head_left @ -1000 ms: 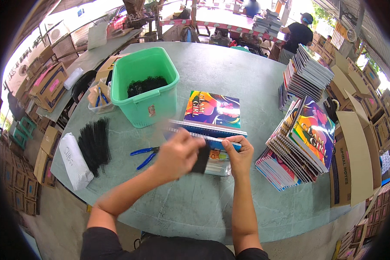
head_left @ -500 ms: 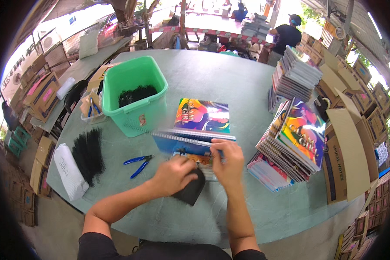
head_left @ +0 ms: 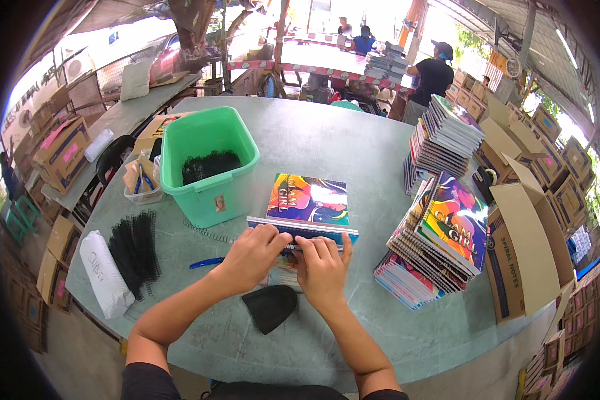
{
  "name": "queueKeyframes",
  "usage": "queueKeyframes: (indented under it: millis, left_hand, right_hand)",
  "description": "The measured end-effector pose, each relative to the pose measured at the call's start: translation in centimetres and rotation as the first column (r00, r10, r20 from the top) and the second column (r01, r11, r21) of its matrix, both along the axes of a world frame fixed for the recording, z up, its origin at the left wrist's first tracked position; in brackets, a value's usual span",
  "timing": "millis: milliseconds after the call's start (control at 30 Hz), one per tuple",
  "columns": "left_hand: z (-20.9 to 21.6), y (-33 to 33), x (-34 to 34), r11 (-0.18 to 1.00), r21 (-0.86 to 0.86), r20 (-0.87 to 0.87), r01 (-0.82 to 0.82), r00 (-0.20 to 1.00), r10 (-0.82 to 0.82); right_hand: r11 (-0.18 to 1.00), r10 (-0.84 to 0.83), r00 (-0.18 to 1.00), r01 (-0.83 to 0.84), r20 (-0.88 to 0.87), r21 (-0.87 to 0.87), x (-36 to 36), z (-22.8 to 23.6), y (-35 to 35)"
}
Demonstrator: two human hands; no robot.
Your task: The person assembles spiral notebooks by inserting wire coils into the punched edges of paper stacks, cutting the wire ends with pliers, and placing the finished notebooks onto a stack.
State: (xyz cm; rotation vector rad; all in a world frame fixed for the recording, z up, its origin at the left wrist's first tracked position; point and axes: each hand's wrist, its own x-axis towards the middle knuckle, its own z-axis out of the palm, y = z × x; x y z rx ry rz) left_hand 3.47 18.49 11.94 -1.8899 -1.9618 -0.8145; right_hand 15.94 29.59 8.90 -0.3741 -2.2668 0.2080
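Note:
A colourful notebook [head_left: 308,199] lies in the middle of the round grey table [head_left: 327,140], on top of a short stack. My left hand [head_left: 250,257] and my right hand [head_left: 321,263] press side by side on the stack's near edge [head_left: 300,230], fingers curled over it. A black pad-like piece [head_left: 269,307] lies on the table just below my hands. A blue-handled tool [head_left: 205,263] pokes out left of my left hand, beside a loose wire spiral [head_left: 207,233].
A green tub [head_left: 208,165] with black coils stands at the left. Black combs [head_left: 135,249] and a white roll [head_left: 104,283] lie near the left edge. Tall notebook stacks [head_left: 440,237] and open cardboard boxes [head_left: 523,253] fill the right. People work at a far table [head_left: 431,75].
My left hand put the black piece down on the table and both hands moved up onto the near edge of the notebook stack.

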Motion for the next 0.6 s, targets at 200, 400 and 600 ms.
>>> queueKeyframes:
  millis: [200, 400, 600]
  left_hand:
    - [-0.8, 0.0, -1.1, 0.999, -0.031, -0.043, 0.01, 0.999, -0.011]
    - [-0.7, 0.1, -1.8, 1.0, 0.01, -0.064, -0.02, 0.998, 0.021]
    - [-1.4, -1.6, 1.4, 0.996, -0.076, -0.129, -0.055, 0.991, 0.045]
  right_hand:
    - [0.987, 0.159, 0.987, -0.159, -0.032, -0.002, -0.4, 0.1, 1.1]
    - [0.982, 0.186, 0.979, -0.188, -0.081, -0.014, -1.1, -0.2, 2.1]
    - [0.985, 0.173, 0.984, -0.172, 0.045, -0.015, -1.2, 0.5, 3.0]
